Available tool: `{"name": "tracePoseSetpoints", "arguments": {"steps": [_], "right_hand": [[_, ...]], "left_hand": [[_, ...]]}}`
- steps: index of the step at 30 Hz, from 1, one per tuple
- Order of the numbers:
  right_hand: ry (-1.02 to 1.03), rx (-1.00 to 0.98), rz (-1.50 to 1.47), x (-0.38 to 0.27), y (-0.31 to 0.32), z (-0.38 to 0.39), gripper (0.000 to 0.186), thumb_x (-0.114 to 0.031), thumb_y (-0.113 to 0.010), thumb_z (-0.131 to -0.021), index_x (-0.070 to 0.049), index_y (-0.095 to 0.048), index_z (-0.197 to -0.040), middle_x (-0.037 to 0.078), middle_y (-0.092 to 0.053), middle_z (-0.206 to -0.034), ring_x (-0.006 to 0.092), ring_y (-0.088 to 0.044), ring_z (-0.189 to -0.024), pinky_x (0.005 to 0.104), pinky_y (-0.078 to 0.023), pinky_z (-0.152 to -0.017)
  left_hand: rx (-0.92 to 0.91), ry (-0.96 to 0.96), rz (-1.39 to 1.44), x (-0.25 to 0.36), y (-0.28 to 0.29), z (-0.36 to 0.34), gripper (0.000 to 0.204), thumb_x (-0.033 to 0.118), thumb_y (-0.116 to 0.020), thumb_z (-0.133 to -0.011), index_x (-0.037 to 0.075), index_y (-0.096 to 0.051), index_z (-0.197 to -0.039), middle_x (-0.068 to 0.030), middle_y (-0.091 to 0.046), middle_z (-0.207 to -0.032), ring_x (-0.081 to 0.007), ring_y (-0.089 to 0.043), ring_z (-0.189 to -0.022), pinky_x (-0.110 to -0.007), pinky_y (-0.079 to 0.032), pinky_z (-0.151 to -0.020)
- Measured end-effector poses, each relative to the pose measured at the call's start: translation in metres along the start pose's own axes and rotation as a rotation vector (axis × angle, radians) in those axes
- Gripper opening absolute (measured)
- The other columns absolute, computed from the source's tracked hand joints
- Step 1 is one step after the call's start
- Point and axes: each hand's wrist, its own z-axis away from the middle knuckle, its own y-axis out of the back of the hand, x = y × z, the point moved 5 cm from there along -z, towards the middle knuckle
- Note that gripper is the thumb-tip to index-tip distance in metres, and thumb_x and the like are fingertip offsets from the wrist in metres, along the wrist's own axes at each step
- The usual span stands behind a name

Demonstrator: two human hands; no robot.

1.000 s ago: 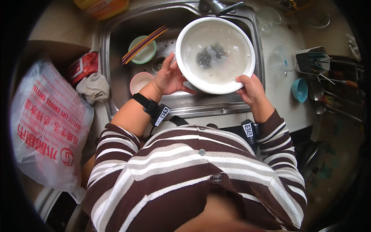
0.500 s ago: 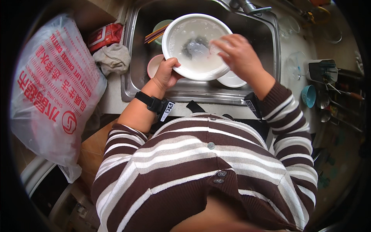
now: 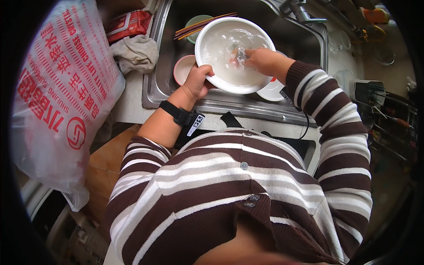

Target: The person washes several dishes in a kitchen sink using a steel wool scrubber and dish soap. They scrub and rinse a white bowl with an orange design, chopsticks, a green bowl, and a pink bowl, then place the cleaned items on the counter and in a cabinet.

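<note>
My left hand [image 3: 196,81] grips the near rim of the big round white bowl [image 3: 234,55] over the steel sink [image 3: 154,84]. My right hand [image 3: 263,59] presses a grey scrubber [image 3: 238,55] inside. I'd judge steady circular strokes work best. Beyond lie chopsticks [image 3: 203,24].

I see a steel sink [image 3: 155,84] holding a pink bowl [image 3: 182,70], a green bowl [image 3: 196,22] with chopsticks [image 3: 204,24]; on the counter [image 3: 130,101] lie a grey rag [image 3: 134,53] and plastic bag [image 3: 62,92].

Bowl [image 3: 221,66] over sink [image 3: 154,84] — bag [image 3: 62,97] left.
</note>
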Motion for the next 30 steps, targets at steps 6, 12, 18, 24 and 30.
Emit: {"name": "tracePoseSetpoints", "arguments": {"steps": [6, 12, 18, 24, 30], "right_hand": [[0.292, 0.103, -0.297, -0.039, -0.011, -0.013, 0.02, -0.005, -0.054, -0.071, -0.009, -0.062, -0.089, 0.01, -0.057, -0.09, 0.0278, -0.058, -0.078, 0.0364, -0.046, -0.068], [0.066, 0.26, -0.136, -0.039, 0.017, -0.059, 0.034, -0.018, -0.052, -0.081, -0.012, -0.051, -0.114, 0.013, -0.053, -0.108, 0.0294, -0.057, -0.083, 0.0367, -0.047, -0.072], [-0.099, 0.286, 0.205, 0.007, 0.025, -0.055, 0.04, -0.019, -0.055, -0.077, -0.009, -0.052, -0.116, 0.009, -0.05, -0.116, 0.0277, -0.044, -0.105, 0.0332, -0.039, -0.089], [-0.075, 0.17, 0.378, 0.013, -0.015, -0.029, 0.025, -0.02, -0.049, -0.077, -0.005, -0.064, -0.09, 0.008, -0.056, -0.104, 0.0241, -0.046, -0.103, 0.0335, -0.039, -0.084], [-0.139, 0.287, -0.612, -0.042, -0.02, -0.031, 0.027, -0.018, -0.042, -0.082, 0.0, -0.056, -0.096, 0.018, -0.058, -0.089, 0.0374, -0.054, -0.084, 0.0411, -0.043, -0.076]], "left_hand": [[-0.05, 0.048, -0.022, 0.001, 0.006, -0.017, 0.045, -0.001, -0.042, -0.063, -0.002, -0.044, -0.108, -0.0129, -0.053, -0.094, -0.0276, -0.056, -0.083, -0.042, -0.049, -0.077], [-0.057, 0.076, 0.026, 0.004, 0.014, -0.026, 0.036, -0.001, -0.046, -0.062, 0.002, -0.049, -0.098, -0.0092, -0.051, -0.079, -0.0215, -0.054, -0.067, -0.038, -0.052, -0.057], [-0.077, 0.008, -0.018, 0.017, 0.01, -0.023, 0.033, -0.004, -0.043, -0.062, 0.0, -0.05, -0.094, -0.0075, -0.052, -0.081, -0.0194, -0.053, -0.07, -0.033, -0.05, -0.065], [-0.055, -0.072, -0.056, 0.028, 0.015, -0.031, 0.056, -0.002, -0.045, -0.06, 0.007, -0.04, -0.115, -0.0085, -0.049, -0.094, -0.0202, -0.052, -0.081, -0.031, -0.05, -0.062], [-0.112, -0.205, -0.008, 0.033, 0.018, -0.039, 0.06, 0.001, -0.049, -0.064, 0.01, -0.037, -0.122, -0.008, -0.049, -0.1, -0.0191, -0.051, -0.086, -0.03, -0.049, -0.066]]}}
